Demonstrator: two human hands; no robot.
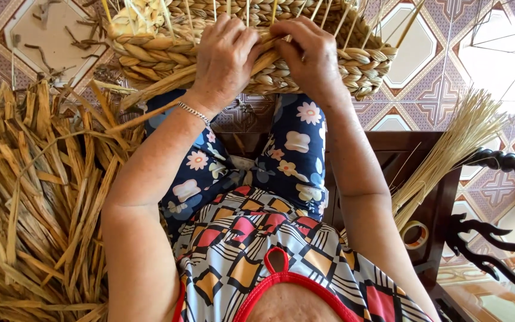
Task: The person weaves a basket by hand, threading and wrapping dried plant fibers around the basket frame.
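Observation:
A half-woven basket (353, 68) of thick twisted straw rope rests on my knees, with thin pale upright stakes rising from its rim. My left hand (223, 59) presses on the basket's near wall and grips a flat straw strand (162, 83) that trails down to the left. A thin bracelet circles that wrist. My right hand (306, 52) sits beside it, fingers pinched on the same strand where it enters the weave. The two hands almost touch.
A big heap of dried straw strips (31, 203) lies at my left. A bundle of thin pale reeds (448, 149) leans on a dark wooden seat (424, 179) at my right, with a tape roll (415, 234) on it. Patterned floor tiles (424, 42) lie beyond.

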